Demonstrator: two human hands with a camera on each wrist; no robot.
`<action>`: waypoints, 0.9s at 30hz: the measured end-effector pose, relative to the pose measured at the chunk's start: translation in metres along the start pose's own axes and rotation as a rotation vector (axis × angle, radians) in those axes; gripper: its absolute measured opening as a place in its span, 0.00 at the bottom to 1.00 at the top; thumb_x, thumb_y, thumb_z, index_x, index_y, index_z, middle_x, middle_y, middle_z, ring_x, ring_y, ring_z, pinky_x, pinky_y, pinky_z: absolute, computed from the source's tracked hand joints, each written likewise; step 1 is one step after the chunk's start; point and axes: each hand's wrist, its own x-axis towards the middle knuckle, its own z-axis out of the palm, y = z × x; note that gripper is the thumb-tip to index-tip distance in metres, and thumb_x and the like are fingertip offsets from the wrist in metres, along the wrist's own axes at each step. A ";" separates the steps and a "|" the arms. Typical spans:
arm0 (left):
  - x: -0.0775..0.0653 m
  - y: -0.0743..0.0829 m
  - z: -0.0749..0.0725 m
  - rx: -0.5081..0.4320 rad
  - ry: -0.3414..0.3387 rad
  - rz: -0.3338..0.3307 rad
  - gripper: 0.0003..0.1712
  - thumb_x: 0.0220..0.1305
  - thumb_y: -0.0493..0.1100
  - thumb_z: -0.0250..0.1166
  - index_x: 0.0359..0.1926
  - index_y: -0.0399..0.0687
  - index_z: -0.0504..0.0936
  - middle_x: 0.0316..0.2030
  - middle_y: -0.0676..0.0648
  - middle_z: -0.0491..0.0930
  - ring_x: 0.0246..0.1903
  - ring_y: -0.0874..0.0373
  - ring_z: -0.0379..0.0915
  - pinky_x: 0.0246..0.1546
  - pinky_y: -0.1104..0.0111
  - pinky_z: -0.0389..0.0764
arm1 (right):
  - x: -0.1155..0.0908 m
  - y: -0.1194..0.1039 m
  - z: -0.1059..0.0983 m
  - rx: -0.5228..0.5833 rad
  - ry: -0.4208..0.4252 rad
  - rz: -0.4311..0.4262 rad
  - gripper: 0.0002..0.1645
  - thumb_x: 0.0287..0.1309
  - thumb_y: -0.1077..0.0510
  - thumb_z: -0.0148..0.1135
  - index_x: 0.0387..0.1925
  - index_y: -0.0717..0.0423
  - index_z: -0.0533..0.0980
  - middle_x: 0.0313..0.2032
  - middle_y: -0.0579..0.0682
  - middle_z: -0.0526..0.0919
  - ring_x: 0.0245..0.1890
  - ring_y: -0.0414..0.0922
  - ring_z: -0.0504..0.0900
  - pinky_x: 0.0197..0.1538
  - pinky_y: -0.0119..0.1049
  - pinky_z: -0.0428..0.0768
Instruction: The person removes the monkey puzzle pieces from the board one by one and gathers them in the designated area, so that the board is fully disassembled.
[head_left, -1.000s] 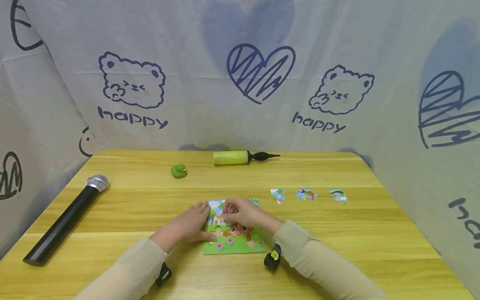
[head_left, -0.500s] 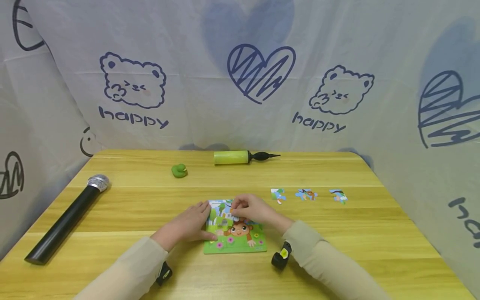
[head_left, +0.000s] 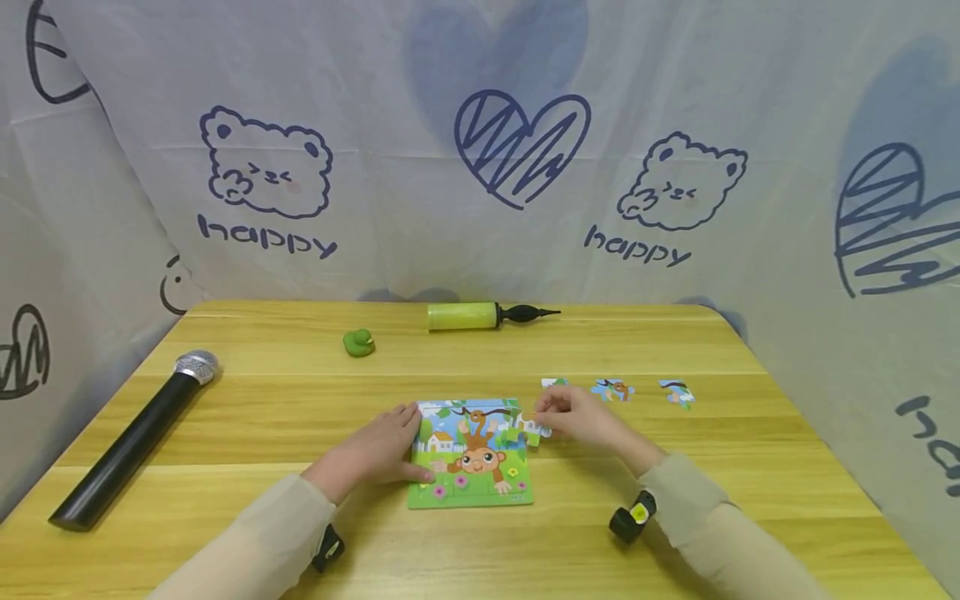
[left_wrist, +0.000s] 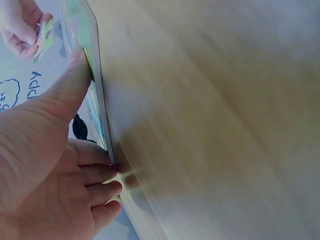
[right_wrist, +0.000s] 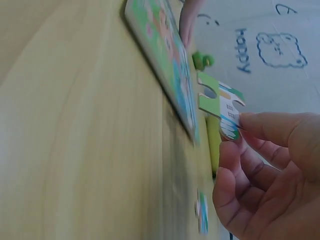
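A square puzzle board (head_left: 480, 462) with a monkey picture lies on the wooden table. My left hand (head_left: 380, 446) rests along its left side, thumb on the face and the other fingers at the edge. In the left wrist view, that hand's thumb (left_wrist: 75, 75) lies over the board's rim. Just off the board's right edge, my right hand (head_left: 581, 421) pinches a puzzle piece (head_left: 529, 429) between thumb and fingertips. The right wrist view shows this piece (right_wrist: 212, 97) raised above the table, with a house and green grass printed on it.
Behind the right hand lie loose pieces: one (head_left: 555, 382) partly hidden by it, a second (head_left: 612, 390) and a third (head_left: 677, 393). A green toy duck (head_left: 359, 342) and a yellow hand pump (head_left: 462, 316) are at the back. A microphone (head_left: 135, 446) lies at left.
My right hand has moved right with the puzzle piece, from over the middle of the board to beyond its right edge, uncovering the monkey picture. The left hand has stayed in place.
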 end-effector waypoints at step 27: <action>0.000 0.002 0.000 -0.002 0.001 -0.013 0.53 0.54 0.60 0.64 0.64 0.22 0.54 0.65 0.28 0.50 0.65 0.37 0.45 0.64 0.52 0.51 | -0.018 0.037 -0.035 -0.187 0.005 0.084 0.05 0.57 0.62 0.61 0.31 0.61 0.80 0.24 0.47 0.78 0.22 0.40 0.71 0.24 0.31 0.72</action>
